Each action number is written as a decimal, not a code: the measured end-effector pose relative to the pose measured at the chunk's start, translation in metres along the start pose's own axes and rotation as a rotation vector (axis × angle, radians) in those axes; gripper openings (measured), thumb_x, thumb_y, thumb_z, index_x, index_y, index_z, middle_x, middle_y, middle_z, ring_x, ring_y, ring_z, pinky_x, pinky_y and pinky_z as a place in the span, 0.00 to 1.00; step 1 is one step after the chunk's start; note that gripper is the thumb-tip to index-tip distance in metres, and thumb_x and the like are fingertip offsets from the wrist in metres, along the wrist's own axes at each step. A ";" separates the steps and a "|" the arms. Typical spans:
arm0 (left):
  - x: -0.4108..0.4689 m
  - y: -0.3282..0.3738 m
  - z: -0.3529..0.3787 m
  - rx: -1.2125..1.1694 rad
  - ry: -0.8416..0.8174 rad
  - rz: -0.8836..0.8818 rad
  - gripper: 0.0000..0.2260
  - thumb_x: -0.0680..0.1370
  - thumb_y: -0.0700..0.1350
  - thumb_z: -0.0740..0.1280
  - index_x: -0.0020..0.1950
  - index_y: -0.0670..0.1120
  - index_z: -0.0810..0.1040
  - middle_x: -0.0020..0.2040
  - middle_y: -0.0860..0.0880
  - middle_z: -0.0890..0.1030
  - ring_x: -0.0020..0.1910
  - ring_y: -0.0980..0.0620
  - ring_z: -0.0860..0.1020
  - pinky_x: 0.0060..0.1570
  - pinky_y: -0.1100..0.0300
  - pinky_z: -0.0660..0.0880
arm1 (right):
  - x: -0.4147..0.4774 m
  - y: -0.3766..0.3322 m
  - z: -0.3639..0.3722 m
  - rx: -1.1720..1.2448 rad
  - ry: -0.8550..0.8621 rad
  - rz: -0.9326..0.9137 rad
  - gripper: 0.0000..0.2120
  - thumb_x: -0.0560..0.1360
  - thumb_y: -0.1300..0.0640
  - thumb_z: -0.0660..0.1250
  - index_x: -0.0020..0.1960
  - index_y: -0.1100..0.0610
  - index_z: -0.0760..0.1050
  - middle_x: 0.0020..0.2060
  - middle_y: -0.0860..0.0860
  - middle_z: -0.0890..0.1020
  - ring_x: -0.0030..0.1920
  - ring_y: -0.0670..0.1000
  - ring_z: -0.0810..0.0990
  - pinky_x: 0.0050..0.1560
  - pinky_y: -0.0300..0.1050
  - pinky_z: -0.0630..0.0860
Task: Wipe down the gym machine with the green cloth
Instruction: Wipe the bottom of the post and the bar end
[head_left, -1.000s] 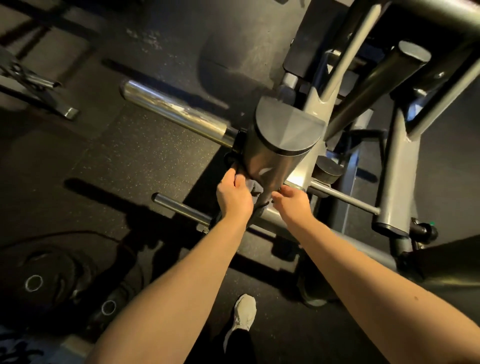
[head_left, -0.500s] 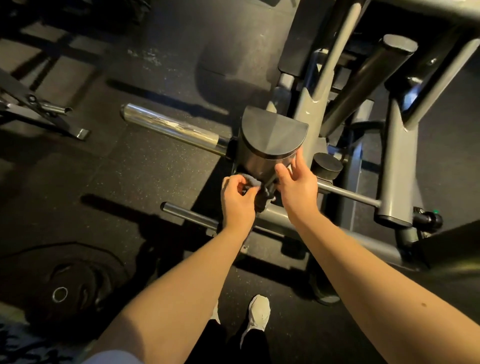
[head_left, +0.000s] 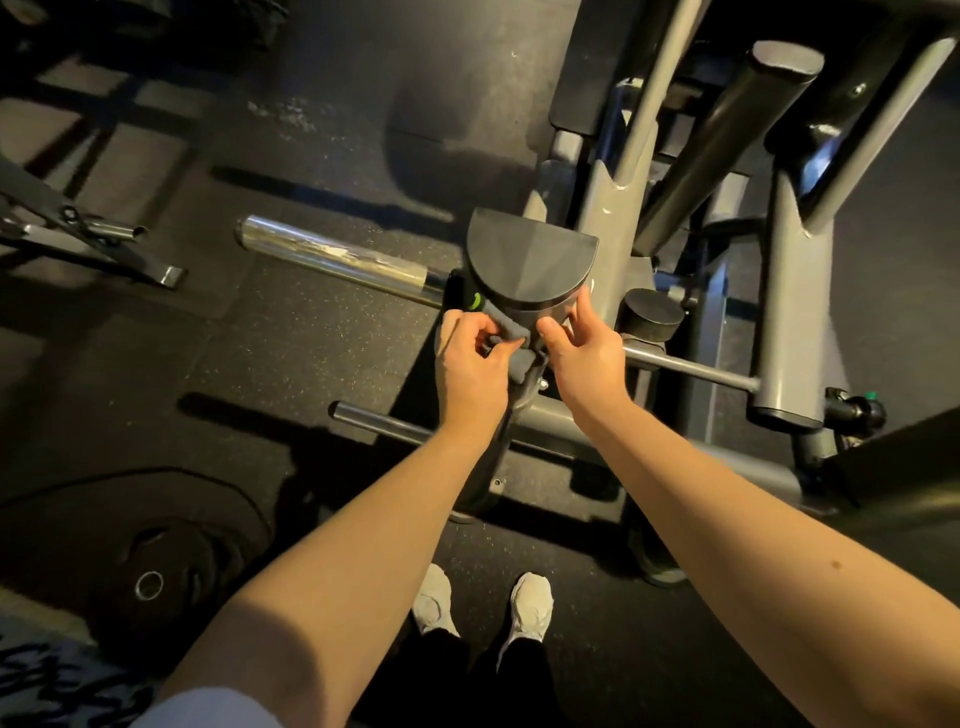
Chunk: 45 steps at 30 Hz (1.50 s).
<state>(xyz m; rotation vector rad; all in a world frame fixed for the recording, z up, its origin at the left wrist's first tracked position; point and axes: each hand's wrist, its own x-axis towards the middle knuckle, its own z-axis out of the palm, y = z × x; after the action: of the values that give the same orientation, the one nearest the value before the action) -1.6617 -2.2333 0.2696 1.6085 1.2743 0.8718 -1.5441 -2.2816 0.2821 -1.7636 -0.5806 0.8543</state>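
Looking down from head height, two bare forearms are seen reaching to a grey gym machine (head_left: 613, 249) on a dark rubber floor (head_left: 260, 364). The green cloth (head_left: 506, 332), which reads as grey in the dim warm light, is held against the front of the machine's upright post, just below a black D-shaped cap (head_left: 530, 260). The left hand (head_left: 470, 364) is closed round it, and the cloth is pinched in a tight grip between the thumb and curled fingers. The right hand (head_left: 584, 353) is loosely spread with nothing enclosed. Its forefinger is laid against the post under the cap and its thumb is just beside the cloth's near end; whether the thumb touches the fabric cannot be told.

The cloth is judged to be light, soft and limp, likely to fold and slip unless bunched. It is best taken in a gathered handful and pressed flat against the metal. It is rolled into a short band whose long axis runs diagonally, from upper left by a small green mark (head_left: 475, 301) down to the right. A loose tail hangs toward the floor between the hands.

A chrome weight sleeve (head_left: 332, 254) juts out to the left, weight plates (head_left: 150, 561) lie on the floor, and white shoes (head_left: 530, 603) are seen below.
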 end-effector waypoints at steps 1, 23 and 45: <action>-0.003 -0.015 0.003 0.024 -0.020 -0.023 0.09 0.75 0.38 0.74 0.43 0.46 0.75 0.49 0.56 0.72 0.47 0.59 0.77 0.49 0.69 0.75 | 0.001 0.003 0.001 0.004 0.004 0.011 0.31 0.81 0.57 0.68 0.80 0.44 0.62 0.60 0.36 0.82 0.63 0.40 0.80 0.68 0.52 0.77; -0.021 -0.061 0.020 0.221 0.005 -0.155 0.03 0.79 0.38 0.65 0.45 0.43 0.74 0.44 0.48 0.76 0.43 0.59 0.78 0.51 0.58 0.76 | -0.004 0.002 0.005 0.040 0.067 0.085 0.31 0.80 0.58 0.70 0.79 0.48 0.64 0.63 0.41 0.81 0.66 0.46 0.79 0.68 0.53 0.76; -0.029 -0.085 0.032 0.107 0.046 -0.109 0.06 0.77 0.41 0.64 0.49 0.45 0.67 0.49 0.44 0.74 0.47 0.46 0.76 0.42 0.57 0.79 | 0.005 0.025 0.005 0.020 0.086 0.041 0.31 0.78 0.53 0.72 0.79 0.48 0.66 0.66 0.45 0.81 0.67 0.47 0.79 0.67 0.54 0.78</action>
<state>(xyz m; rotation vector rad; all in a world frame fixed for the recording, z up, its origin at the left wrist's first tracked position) -1.6699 -2.2609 0.1788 1.5932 1.4485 0.7883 -1.5451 -2.2833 0.2566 -1.7898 -0.4798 0.8055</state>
